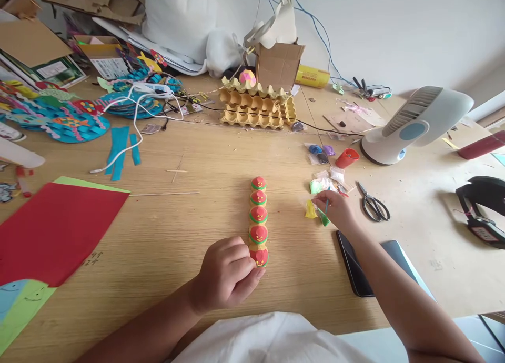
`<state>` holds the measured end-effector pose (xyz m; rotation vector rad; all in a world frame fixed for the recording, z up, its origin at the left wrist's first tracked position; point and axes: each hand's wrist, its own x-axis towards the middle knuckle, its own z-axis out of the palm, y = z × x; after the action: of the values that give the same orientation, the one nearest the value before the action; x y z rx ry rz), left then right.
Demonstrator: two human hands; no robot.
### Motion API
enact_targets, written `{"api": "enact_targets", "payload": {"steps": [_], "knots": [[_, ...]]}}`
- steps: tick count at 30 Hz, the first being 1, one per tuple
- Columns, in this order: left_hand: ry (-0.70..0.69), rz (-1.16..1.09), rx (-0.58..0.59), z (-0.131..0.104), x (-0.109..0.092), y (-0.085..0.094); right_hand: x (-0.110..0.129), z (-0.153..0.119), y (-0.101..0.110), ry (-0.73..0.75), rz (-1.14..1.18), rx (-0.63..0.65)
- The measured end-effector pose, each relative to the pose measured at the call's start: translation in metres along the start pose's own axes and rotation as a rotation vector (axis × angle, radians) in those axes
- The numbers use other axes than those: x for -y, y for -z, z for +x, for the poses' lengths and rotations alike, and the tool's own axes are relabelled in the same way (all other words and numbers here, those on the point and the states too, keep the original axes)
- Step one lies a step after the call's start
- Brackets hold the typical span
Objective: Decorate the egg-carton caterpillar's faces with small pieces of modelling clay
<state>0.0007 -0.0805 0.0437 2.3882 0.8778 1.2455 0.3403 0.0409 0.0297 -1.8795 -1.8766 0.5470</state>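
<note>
A row of several egg-carton cups (259, 215), topped with red clay, edged in green and marked with small yellow faces, runs away from me on the wooden table. At its near end, my left hand (228, 272) is closed, thumb and forefinger pinching the last cup. My right hand (335, 209) reaches out to the right, fingers closed round a thin blue clay tool (326, 205). Just beside it lie a packet of yellow clay (311, 209) and a packet of green clay (324, 219). My fingers partly cover these packets.
Near my right arm lie black-handled scissors (374, 205) and a phone (351, 263). A red cup (347, 158) and a white fan (410, 123) stand beyond. Egg cartons (252, 110) sit at the back. Red paper (59, 226) and a thin stick (165, 194) lie left.
</note>
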Motion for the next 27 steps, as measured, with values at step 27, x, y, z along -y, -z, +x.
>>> {"api": "enact_targets", "payload": {"steps": [27], "knots": [[0.021, -0.002, 0.007, 0.000, 0.003, -0.002, -0.087, 0.080, 0.029, -0.188, -0.346, 0.010]]}}
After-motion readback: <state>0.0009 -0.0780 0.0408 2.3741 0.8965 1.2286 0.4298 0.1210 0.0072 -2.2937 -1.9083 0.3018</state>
